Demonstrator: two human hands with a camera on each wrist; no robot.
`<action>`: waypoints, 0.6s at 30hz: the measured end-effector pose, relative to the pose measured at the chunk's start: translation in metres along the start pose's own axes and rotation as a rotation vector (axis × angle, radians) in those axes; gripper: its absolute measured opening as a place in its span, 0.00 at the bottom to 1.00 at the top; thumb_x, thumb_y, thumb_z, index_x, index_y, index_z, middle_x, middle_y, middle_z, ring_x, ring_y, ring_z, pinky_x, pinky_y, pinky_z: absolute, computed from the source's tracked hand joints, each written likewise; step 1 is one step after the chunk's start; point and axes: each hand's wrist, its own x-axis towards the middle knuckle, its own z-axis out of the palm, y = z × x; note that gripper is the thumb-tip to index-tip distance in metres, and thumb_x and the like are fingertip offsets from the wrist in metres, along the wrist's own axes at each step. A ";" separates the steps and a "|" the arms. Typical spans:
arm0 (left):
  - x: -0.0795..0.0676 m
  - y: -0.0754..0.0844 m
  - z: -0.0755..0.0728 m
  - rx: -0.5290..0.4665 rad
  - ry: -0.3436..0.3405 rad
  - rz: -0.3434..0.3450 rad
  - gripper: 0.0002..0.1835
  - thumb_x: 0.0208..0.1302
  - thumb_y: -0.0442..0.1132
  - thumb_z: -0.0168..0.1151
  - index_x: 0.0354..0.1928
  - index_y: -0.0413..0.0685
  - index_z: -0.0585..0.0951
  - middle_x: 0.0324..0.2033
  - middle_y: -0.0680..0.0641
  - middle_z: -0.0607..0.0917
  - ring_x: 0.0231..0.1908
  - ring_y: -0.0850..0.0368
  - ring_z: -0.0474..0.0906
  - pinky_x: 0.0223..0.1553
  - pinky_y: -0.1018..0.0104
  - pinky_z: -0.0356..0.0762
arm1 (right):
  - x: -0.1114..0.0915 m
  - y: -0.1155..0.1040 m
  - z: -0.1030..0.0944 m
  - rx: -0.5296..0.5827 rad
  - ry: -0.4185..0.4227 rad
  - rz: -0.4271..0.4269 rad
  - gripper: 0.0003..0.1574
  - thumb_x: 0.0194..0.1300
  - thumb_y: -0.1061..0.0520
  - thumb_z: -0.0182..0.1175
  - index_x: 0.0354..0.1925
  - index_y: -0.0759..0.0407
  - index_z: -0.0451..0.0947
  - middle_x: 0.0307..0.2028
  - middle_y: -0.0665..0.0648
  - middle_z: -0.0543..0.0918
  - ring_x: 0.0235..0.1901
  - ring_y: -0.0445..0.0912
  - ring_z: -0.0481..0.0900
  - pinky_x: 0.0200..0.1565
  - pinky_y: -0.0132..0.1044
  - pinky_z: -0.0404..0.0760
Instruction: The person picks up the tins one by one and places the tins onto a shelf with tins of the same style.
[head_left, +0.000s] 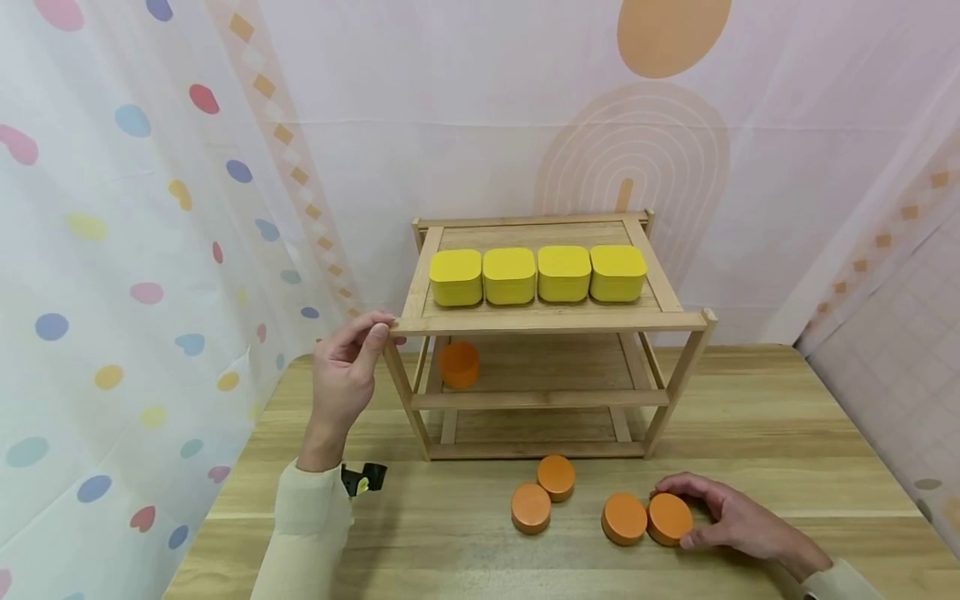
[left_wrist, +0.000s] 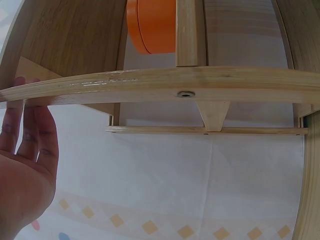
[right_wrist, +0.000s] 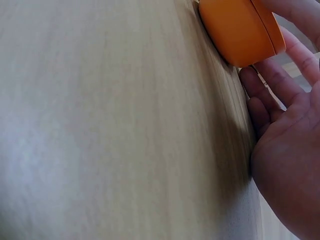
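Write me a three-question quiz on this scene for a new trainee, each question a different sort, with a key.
1. How many yellow boxes stand on the top shelf of the rack?
2. True or false: the left hand is holding a yellow box.
3. In the head view, which of the four orange containers on the table does the right hand have its fingers at?
A) the leftmost
B) the one nearest the rack
C) the rightmost

Key:
1. Four.
2. False; it grips the rack's front left corner.
3. C.
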 end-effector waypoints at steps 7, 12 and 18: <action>-0.001 0.001 0.000 0.001 -0.003 -0.008 0.09 0.70 0.26 0.56 0.45 0.22 0.79 0.39 0.55 0.87 0.34 0.60 0.85 0.43 0.71 0.83 | 0.000 0.002 0.000 -0.024 0.004 -0.053 0.29 0.64 0.77 0.55 0.63 0.74 0.65 0.64 0.55 0.74 0.61 0.38 0.72 0.59 0.27 0.73; -0.001 0.002 0.000 0.012 -0.002 -0.010 0.10 0.71 0.27 0.56 0.45 0.21 0.78 0.39 0.55 0.87 0.34 0.61 0.85 0.42 0.71 0.83 | 0.000 0.003 -0.001 -0.019 -0.006 -0.060 0.25 0.65 0.77 0.54 0.59 0.69 0.70 0.65 0.55 0.73 0.64 0.38 0.70 0.60 0.26 0.72; 0.000 0.002 0.000 0.010 -0.004 -0.004 0.10 0.70 0.28 0.56 0.45 0.21 0.78 0.39 0.55 0.87 0.34 0.60 0.85 0.42 0.71 0.83 | 0.000 0.002 -0.001 -0.010 -0.015 -0.033 0.23 0.65 0.76 0.55 0.58 0.68 0.70 0.66 0.50 0.72 0.63 0.36 0.70 0.59 0.26 0.72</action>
